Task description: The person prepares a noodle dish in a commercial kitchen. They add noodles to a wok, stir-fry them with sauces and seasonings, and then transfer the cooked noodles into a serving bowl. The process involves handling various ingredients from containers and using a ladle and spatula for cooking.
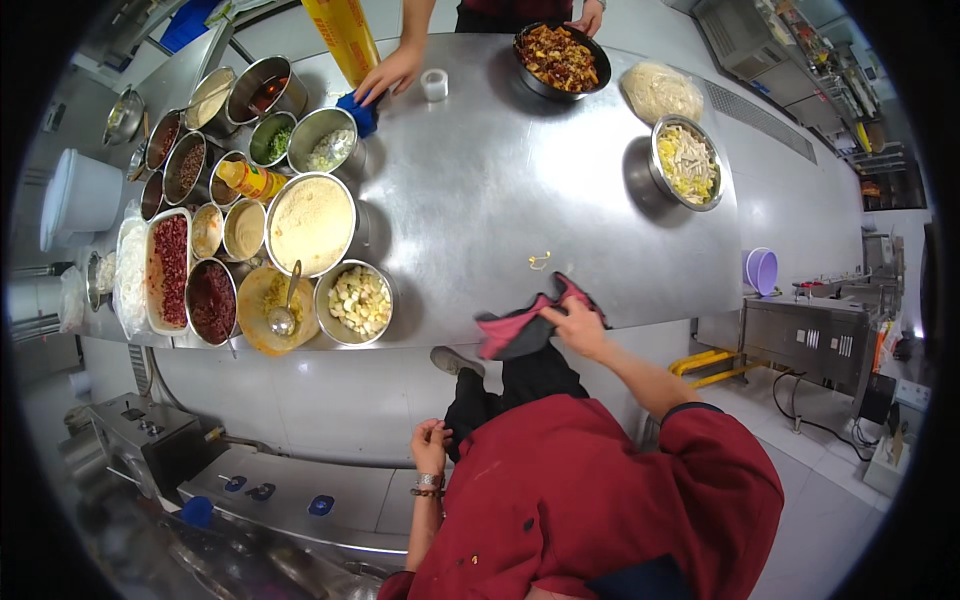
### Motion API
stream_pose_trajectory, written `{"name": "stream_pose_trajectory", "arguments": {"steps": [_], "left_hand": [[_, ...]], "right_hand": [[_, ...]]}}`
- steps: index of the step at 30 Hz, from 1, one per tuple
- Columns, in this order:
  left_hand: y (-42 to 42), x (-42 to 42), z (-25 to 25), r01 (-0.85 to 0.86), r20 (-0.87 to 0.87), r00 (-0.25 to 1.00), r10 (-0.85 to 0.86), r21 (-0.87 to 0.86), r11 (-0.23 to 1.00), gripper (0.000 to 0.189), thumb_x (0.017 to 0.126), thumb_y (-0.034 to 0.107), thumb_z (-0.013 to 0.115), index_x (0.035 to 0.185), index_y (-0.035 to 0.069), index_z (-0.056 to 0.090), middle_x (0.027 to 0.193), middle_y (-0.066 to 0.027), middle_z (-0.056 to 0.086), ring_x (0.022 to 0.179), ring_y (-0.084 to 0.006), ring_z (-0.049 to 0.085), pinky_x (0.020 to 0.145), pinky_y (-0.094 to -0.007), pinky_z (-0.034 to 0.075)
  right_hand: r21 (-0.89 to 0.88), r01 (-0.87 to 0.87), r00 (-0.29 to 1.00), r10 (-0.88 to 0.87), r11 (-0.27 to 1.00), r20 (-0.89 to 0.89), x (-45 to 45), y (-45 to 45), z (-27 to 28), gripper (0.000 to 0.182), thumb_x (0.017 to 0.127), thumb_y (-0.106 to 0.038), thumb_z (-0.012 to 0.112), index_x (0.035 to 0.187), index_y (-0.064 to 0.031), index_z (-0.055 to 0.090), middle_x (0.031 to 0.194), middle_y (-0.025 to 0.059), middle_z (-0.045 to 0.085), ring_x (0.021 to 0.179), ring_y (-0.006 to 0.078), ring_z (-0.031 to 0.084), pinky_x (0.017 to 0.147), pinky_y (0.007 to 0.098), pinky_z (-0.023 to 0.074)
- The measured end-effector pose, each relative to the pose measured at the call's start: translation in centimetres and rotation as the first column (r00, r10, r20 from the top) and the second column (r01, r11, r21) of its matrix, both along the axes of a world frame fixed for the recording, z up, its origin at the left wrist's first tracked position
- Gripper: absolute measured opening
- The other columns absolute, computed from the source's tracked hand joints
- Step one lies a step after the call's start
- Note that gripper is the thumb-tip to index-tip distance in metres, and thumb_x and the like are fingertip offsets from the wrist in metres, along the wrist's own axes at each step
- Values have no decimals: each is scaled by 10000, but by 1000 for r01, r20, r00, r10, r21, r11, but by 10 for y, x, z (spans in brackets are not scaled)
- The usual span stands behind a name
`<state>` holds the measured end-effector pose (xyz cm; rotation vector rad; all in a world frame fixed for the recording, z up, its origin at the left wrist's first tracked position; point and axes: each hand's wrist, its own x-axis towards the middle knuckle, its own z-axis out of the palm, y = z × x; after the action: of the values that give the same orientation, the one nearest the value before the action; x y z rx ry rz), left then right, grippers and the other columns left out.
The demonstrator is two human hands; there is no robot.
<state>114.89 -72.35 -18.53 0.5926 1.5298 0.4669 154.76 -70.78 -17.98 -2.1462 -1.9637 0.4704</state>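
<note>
My right hand (579, 327) grips a pink and dark grey cloth (525, 328) at the near edge of the stainless steel table (465, 225). Part of the cloth hangs past that edge. Just beyond it, a few yellow food scraps (539, 261) lie on the steel. Down beside my body is my left hand (430, 448), away from the table. Its fingers are loosely bent, and nothing shows in them. Left of the cloth stands a steel pot of chopped pale pieces (359, 301). A bowl with a ladle (281, 321) is next to that pot.
Across the table, a co-worker's hand (396, 71) presses a blue cloth (360, 112); their other hand is by a black bowl of cooked food (562, 64). Several ingredient pots crowd the left side. At right are a steel bowl of shredded food (686, 165) and a bagged pale mass (661, 91).
</note>
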Motion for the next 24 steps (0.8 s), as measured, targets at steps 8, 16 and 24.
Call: {"name": "stream_pose_trajectory", "arguments": {"steps": [8, 16, 24], "left_hand": [[36, -6, 7, 10, -67, 998, -6, 60, 998, 155, 885, 81, 563, 1027, 27, 531, 947, -95, 623, 765, -194, 640, 633, -292, 530], [-10, -16, 7, 26, -280, 960, 11, 131, 991, 149, 882, 70, 545, 1014, 0, 540, 866, -96, 622, 723, -198, 655, 597, -294, 532], [-62, -72, -67, -121, -168, 983, 77, -264, 957, 105, 886, 105, 538, 930, 10, 535, 754, -103, 601, 640, -206, 614, 568, -334, 520]], "right_hand": [[277, -62, 998, 64, 959, 4, 70, 177, -119, 407, 771, -31, 508, 1109, -241, 592, 954, 135, 484, 862, 340, 548, 638, 426, 497], [438, -169, 925, 296, 883, -238, -23, 315, -6, 457, 709, 20, 486, 1118, -168, 562, 1013, 153, 506, 944, 348, 520, 761, 428, 471], [182, -51, 966, 95, 982, -239, 49, 131, 34, 382, 649, -21, 559, 1027, -72, 554, 977, 157, 513, 914, 340, 515, 755, 431, 464]]}}
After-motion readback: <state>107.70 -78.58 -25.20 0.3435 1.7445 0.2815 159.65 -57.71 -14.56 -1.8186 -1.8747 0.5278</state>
